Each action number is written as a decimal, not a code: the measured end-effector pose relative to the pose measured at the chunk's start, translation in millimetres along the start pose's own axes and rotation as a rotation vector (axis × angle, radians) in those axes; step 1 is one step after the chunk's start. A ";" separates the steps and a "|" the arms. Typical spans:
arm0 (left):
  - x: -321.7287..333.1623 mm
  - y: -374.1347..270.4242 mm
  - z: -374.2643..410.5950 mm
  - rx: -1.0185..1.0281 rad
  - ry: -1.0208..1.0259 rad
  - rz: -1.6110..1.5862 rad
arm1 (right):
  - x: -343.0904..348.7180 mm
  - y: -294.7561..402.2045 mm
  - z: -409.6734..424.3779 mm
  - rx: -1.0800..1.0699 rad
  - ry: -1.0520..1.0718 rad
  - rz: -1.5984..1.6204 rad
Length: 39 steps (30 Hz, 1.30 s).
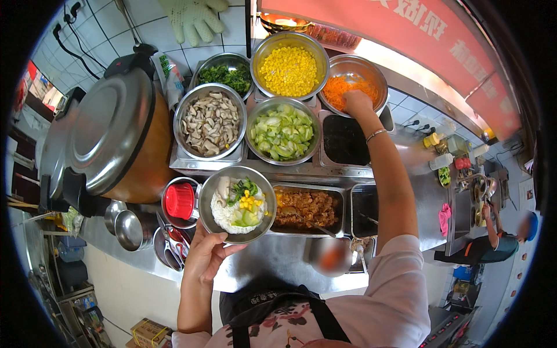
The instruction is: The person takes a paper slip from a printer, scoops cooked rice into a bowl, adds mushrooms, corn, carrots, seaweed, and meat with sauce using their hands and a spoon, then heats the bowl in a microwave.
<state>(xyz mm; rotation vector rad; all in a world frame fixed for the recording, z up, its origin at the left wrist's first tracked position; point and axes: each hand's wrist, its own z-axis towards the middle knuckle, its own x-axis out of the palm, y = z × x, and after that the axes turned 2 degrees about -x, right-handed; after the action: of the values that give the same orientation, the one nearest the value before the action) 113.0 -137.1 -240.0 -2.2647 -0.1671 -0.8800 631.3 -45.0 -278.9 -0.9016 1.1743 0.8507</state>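
Note:
A steel bowl (207,209) rests in my left hand (212,248), with the thumb at its near rim. White rice (221,214) lies in it, topped with mushroom pieces, chopped dark greens, corn kernels (250,201) and pale green vegetable slices. Up at the right, my right hand (359,103) reaches into a steel bowl (375,69) of shredded carrot (365,89). Its fingertips are hidden, so their grip does not show. Beside that bowl are bowls of corn (289,69), pale green sliced vegetable (283,130), mushrooms (211,122) and dark greens (226,76).
Large lidded cookers (109,130) stand at the left. A meat-filled tray (307,209) sits on the steel counter (261,269). Scissors (172,252) and a red scoop (179,201) rest in containers at the left. Another person (487,245) is near the sink at the far right.

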 end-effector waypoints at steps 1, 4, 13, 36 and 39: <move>-0.2 -0.7 1.3 0.022 0.010 -0.010 | 6.8 -2.4 7.1 0.036 -0.009 -0.002; -3.8 -1.2 7.8 0.023 0.017 -0.009 | 23.9 -22.5 18.3 -0.005 -0.095 0.119; 12.8 -1.9 15.8 0.011 0.033 -0.003 | -15.6 -31.3 7.3 -0.112 -0.359 0.236; 9.0 19.4 21.2 -0.023 0.099 -0.077 | -146.4 231.8 -181.3 -0.952 -0.174 0.653; 5.0 18.3 19.8 -0.025 0.104 -0.060 | -152.5 235.2 -185.5 -0.963 -0.210 0.501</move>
<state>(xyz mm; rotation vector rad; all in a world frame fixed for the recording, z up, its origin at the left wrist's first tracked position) 133.9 -138.7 -257.6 -2.2407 -0.1784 -1.0341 319.8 -132.2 -187.9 -1.2458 0.7776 1.9592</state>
